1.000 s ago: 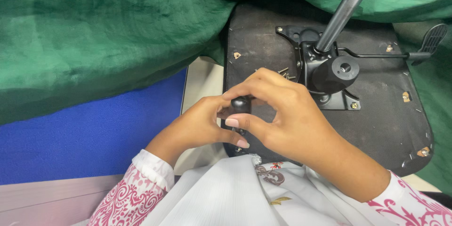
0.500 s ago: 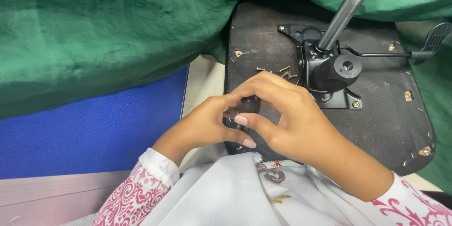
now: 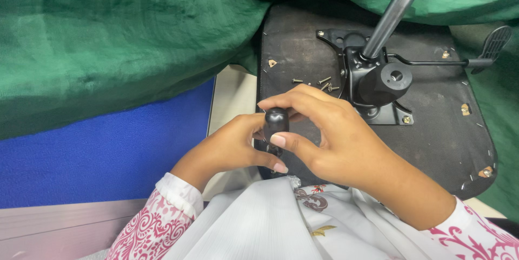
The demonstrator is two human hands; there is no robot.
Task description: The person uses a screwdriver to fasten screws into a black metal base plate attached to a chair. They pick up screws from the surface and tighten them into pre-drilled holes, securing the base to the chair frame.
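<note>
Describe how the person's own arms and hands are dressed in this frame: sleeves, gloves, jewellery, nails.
Both hands are bare, no gloves. The left hand and right hand show no rings or watch. Fingernails look neat with a pale finish. Each forearm ends in a white sleeve with a pink-red floral scroll print: left sleeve, right sleeve.

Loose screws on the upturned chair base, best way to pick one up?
Probably by the shank, pinched from above with two fingertips. The loose screws lie flat on the black seat underside, just left of the metal mechanism plate, so come in from the open left side. Both hands are occupied on the black knob.
</note>
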